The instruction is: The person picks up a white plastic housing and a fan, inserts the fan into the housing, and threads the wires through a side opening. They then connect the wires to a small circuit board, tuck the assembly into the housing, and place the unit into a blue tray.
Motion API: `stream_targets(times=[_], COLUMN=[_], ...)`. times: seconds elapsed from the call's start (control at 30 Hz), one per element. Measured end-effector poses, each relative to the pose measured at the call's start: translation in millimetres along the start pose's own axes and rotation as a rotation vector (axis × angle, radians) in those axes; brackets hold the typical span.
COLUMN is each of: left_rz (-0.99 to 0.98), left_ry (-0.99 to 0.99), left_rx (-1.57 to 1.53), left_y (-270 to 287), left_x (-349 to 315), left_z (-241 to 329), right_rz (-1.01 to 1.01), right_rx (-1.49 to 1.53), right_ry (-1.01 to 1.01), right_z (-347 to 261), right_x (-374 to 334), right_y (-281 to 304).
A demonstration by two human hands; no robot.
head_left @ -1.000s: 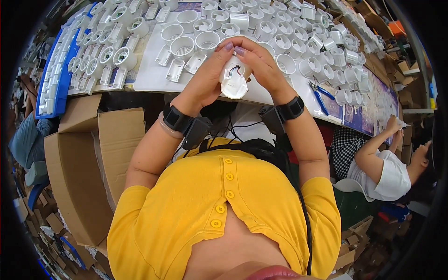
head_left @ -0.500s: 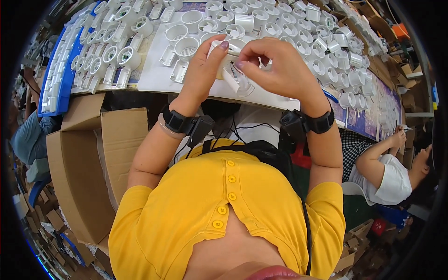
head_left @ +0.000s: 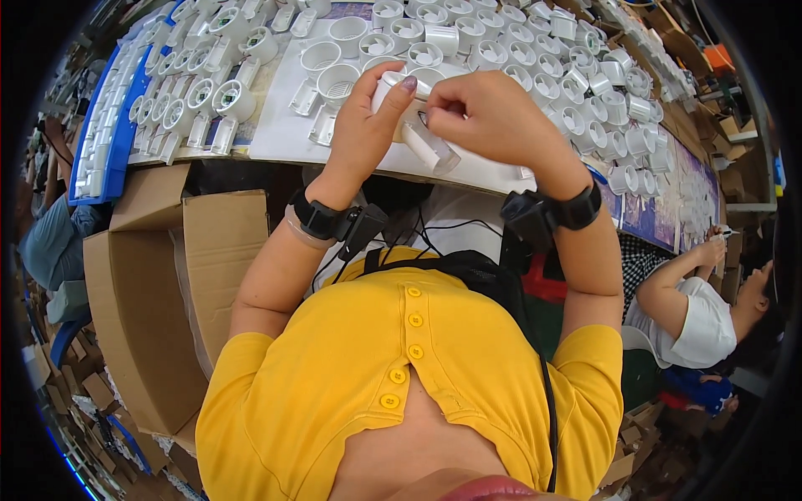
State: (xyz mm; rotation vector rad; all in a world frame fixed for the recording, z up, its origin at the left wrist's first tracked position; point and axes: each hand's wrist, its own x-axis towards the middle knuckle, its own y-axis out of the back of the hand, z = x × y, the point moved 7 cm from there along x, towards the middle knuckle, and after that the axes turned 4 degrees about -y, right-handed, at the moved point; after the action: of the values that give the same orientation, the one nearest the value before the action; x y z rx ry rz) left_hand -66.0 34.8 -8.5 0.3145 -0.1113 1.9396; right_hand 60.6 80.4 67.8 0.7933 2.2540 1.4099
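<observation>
My left hand grips a white plastic fan housing over the front edge of the table, thumb on its rim and fingers behind it. A flat white handle-like piece and a clear part point down toward me from the housing. My right hand is at the housing's right side, its fingers curled together; what they pinch, if anything, is hidden. Just beyond my left hand stand white ribbed cups and several similar round housings with fan blades.
Rows of white housings with handles fill the table's left, beside a blue tray of white parts. More round housings crowd the right. An open cardboard box stands at my left. A co-worker sits at the right.
My right hand has turned and its fingers have curled in more, drawing slightly right. The wires seen at the housing are now mostly covered. My left hand keeps its grip.
</observation>
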Motion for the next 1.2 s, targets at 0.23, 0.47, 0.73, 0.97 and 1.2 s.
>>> stream_targets(times=[0.23,0.47,0.73,0.97,1.2], left_rz=[-0.308,-0.321,-0.31,-0.282,-0.31], left_ry=[0.324,-0.292,-0.472,-0.589,-0.614], left_rx=[-0.622,-0.189,0.155,0.202,0.093], left_y=[-23,-21,-17,-15,-20], left_x=[-12,-16,-19,-22,-27], left_z=[-15,22,39,46,51], right_rz=[-0.201,-0.067,-0.11,-0.132,-0.193], right_rx=[0.587,0.611,0.433,0.587,0.674], right_ry=[-0.044,0.132,0.154,0.166,0.09], right_z=[16,14,4,10,18], right_x=[-4,-10,-18,-10,-2], right_y=[-4,2,13,9,2])
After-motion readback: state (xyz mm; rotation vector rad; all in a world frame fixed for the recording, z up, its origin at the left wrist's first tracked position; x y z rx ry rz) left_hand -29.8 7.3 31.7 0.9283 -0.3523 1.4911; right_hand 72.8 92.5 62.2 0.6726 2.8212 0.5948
